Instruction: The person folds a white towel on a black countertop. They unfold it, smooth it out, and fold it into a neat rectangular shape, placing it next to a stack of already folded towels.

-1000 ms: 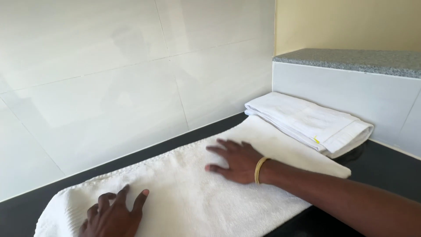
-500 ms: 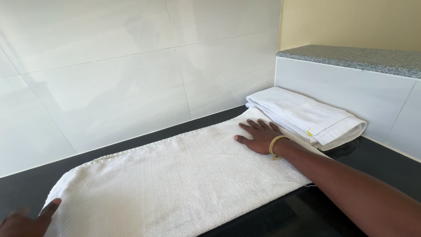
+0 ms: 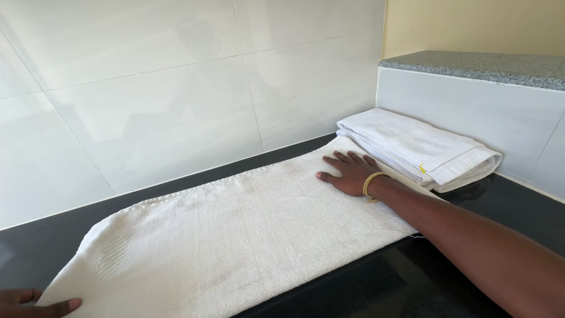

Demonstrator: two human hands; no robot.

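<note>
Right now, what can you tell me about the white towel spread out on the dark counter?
The white towel is off-white terry cloth with a woven band near its left end. It lies flat and lengthwise on the black counter, along the tiled wall, looking doubled over. The right hand presses flat on its right end; the left hand touches its near left corner. Its right end reaches the folded white towel stacked in the corner.

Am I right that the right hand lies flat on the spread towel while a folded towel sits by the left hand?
Not quite. In the head view the right hand does lie flat on the spread towel, but the folded towel sits beside that same right hand, at the corner wall. The left hand is at the spread towel's far end.
</note>
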